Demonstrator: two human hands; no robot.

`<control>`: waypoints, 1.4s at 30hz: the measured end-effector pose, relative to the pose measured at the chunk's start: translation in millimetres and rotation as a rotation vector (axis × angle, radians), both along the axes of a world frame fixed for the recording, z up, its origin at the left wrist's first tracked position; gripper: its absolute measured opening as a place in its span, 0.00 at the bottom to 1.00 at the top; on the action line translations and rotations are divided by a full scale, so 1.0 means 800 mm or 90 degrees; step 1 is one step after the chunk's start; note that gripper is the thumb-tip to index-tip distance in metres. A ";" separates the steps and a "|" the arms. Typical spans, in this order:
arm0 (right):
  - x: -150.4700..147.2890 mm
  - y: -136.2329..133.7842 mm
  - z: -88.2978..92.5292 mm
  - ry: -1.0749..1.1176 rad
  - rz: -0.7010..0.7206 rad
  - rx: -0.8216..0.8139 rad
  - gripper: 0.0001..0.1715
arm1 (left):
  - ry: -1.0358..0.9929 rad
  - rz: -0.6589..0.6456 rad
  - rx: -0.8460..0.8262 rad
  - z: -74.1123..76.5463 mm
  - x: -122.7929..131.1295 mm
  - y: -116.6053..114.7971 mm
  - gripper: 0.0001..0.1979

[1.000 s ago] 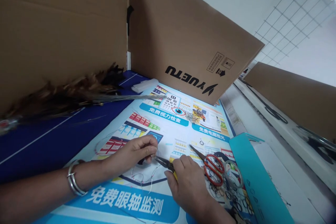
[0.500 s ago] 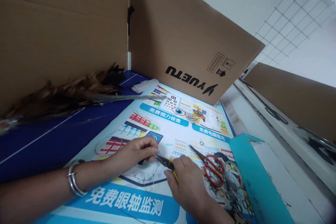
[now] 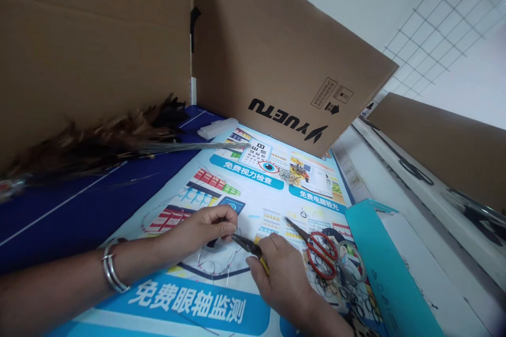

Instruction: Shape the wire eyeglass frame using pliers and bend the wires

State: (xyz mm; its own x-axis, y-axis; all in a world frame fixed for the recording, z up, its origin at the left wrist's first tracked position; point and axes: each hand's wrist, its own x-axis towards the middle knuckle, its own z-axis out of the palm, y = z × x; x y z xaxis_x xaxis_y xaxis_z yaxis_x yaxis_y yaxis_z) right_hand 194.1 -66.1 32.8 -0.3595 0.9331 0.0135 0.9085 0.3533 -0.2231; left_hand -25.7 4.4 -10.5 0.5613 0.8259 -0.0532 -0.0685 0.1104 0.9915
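Observation:
My right hand (image 3: 282, 268) is wrapped round the yellow-and-black handles of a pair of needle-nose pliers (image 3: 247, 244). The pliers' dark tips reach to the fingertips of my left hand (image 3: 215, 226). Thumb and forefinger of that hand are pinched together, on what looks like the end of a thin beaded wire (image 3: 213, 274). The wire hangs in loose loops below the fingers, with small pinkish beads along it. Exactly what lies between the plier tips is too small to tell. A silver bangle circles my left wrist.
Right of my right hand lie red-handled scissors (image 3: 322, 255), a clear tape roll (image 3: 351, 261) and a heap of small dark rings (image 3: 356, 295). A teal box (image 3: 387, 268) stands beyond them. Feathers on wires (image 3: 118, 137) lie at left. Cardboard panels (image 3: 284, 52) wall the back.
The plier tips have shifted slightly left and up, closer against my left fingertips. The wire loops below have swung a little. Otherwise both hands stay in place.

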 end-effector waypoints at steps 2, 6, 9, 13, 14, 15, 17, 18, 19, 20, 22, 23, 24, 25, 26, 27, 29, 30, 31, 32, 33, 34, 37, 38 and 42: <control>0.000 0.000 0.003 -0.005 0.002 -0.014 0.10 | 0.002 -0.009 0.010 0.000 -0.001 0.001 0.10; 0.001 0.000 0.009 -0.024 0.011 -0.025 0.11 | 0.003 -0.025 0.018 0.002 -0.002 0.001 0.09; 0.001 -0.001 0.012 -0.037 0.016 -0.025 0.12 | 0.001 -0.034 0.022 0.003 -0.003 0.001 0.09; 0.001 -0.002 0.012 -0.044 0.017 -0.020 0.12 | -0.014 -0.036 0.001 0.002 -0.003 0.000 0.09; 0.001 -0.002 0.011 -0.046 0.017 -0.021 0.12 | -0.017 -0.036 -0.012 0.001 -0.003 0.000 0.09; 0.000 -0.003 0.011 -0.049 0.016 -0.022 0.12 | -0.018 -0.036 -0.023 0.001 -0.003 0.000 0.09; -0.001 -0.003 0.012 -0.054 0.013 -0.024 0.12 | -0.018 -0.035 -0.035 0.000 -0.003 0.000 0.10; -0.002 -0.003 0.012 -0.055 0.012 -0.025 0.13 | -0.017 -0.034 -0.034 0.000 -0.003 0.001 0.10; -0.002 -0.003 0.013 -0.056 0.011 -0.027 0.13 | -0.015 -0.032 -0.029 0.001 -0.002 0.001 0.10; -0.002 -0.003 0.013 -0.056 0.012 -0.031 0.13 | -0.012 -0.030 -0.023 0.001 -0.002 0.001 0.10; -0.003 -0.004 0.014 -0.057 0.013 -0.039 0.13 | -0.005 -0.028 -0.011 0.003 -0.002 0.002 0.10; -0.003 -0.004 0.014 -0.058 0.013 -0.043 0.14 | -0.003 -0.029 -0.008 0.004 -0.002 0.002 0.10; -0.003 -0.004 0.014 -0.058 0.014 -0.047 0.14 | -0.001 -0.031 -0.007 0.004 -0.002 0.002 0.10; -0.003 -0.004 0.013 -0.058 0.014 -0.050 0.14 | -0.001 -0.033 -0.007 0.005 -0.002 0.002 0.10; -0.003 -0.005 0.013 -0.057 0.015 -0.052 0.15 | -0.002 -0.034 -0.006 0.005 -0.002 0.002 0.10; -0.003 -0.005 0.012 -0.056 0.016 -0.054 0.15 | -0.002 -0.036 -0.003 0.005 -0.002 0.002 0.10; -0.003 -0.005 0.011 -0.053 0.018 -0.055 0.15 | 0.002 -0.039 0.003 0.004 -0.002 0.001 0.10; -0.004 -0.005 0.010 -0.051 0.019 -0.056 0.15 | 0.005 -0.040 0.005 0.004 -0.002 0.001 0.10; -0.004 -0.005 0.010 -0.050 0.020 -0.058 0.15 | 0.007 -0.043 0.008 0.004 -0.003 0.001 0.10; -0.004 -0.005 0.010 -0.050 0.021 -0.061 0.15 | 0.009 -0.044 0.008 0.003 -0.003 0.001 0.10; -0.004 -0.005 0.009 -0.051 0.021 -0.064 0.15 | 0.009 -0.045 0.008 0.003 -0.003 0.001 0.10; -0.004 -0.005 0.010 -0.052 0.022 -0.067 0.15 | 0.008 -0.047 0.008 0.004 -0.003 0.001 0.10; -0.005 -0.005 0.011 -0.055 0.024 -0.075 0.15 | 0.007 -0.048 0.010 0.005 -0.002 0.001 0.10; -0.005 -0.005 0.011 -0.056 0.022 -0.077 0.15 | 0.008 -0.048 0.012 0.006 -0.002 0.001 0.10; -0.006 -0.004 0.013 -0.061 0.020 -0.083 0.15 | 0.016 -0.048 0.014 0.005 -0.002 0.001 0.10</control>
